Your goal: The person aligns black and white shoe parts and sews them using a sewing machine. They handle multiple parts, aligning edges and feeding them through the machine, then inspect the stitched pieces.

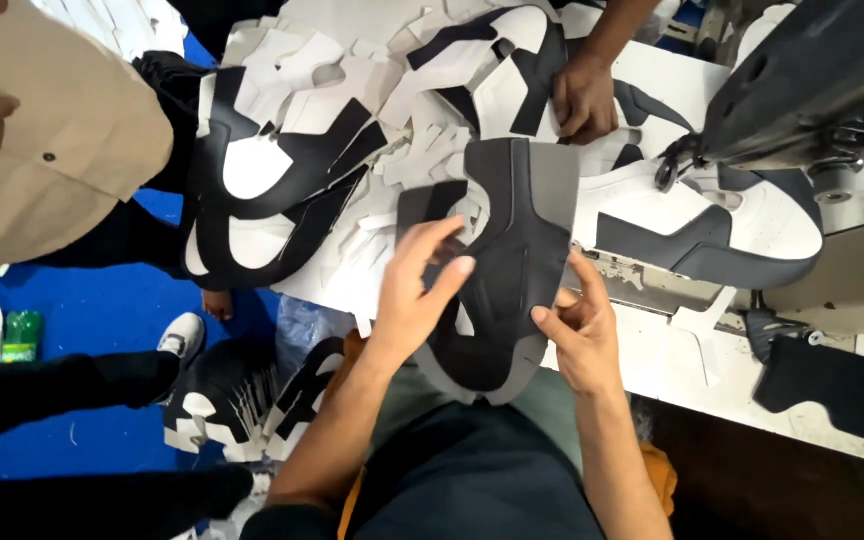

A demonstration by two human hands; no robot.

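person's left hand and right hand both clamped on one dark grey shoe upper piece, held up off the table over the lap. left fingers spread across its face, thumb side curled at the left edge; right hand pinches the lower right edge, so the flat piece stays taut and faces the eyes, likely for checking or lining up layers. piece looks like black overlay on grey backing, but where one layer ends is hard to tell.

just behind it the white work table carries a black and white upper under the sewing machine head, laid there so the needle end reaches it. another person's hand presses on cut pieces at the far edge. heap of white cut pieces covers the table's left part, a black and white stack hanging off it. more stacked uppers on the blue floor by a white shoe.

machine cut off at the top right, needle not visible. bystanders only partly in frame.
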